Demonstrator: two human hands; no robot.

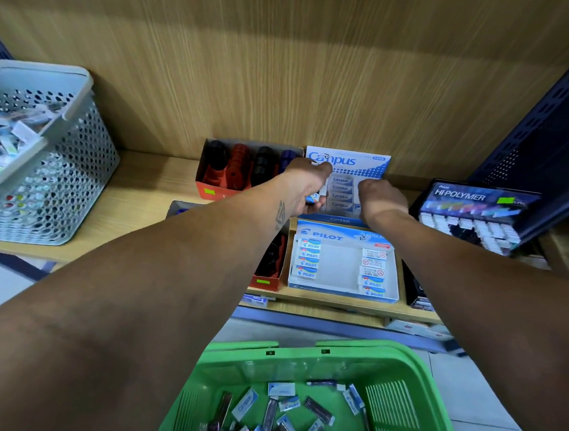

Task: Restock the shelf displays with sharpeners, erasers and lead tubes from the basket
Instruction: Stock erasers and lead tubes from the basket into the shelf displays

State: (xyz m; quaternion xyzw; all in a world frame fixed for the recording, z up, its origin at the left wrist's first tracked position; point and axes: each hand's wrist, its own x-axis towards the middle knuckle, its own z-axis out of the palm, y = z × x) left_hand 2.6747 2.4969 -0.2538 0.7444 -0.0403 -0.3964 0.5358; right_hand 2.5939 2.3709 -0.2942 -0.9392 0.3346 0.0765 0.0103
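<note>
Left hand fingers curled around a few small erasers, blue and white, held at left edge of Campus eraser display box. Right hand over same box, fingers hidden behind the wrist, so cannot tell if open or closed. Just in front, Pilot eraser box, middle column bare. Left of these, sharpener box. On the right, Hi-Polymer lead display. Below, near the body, green basket with loose erasers and lead tubes.
</note>
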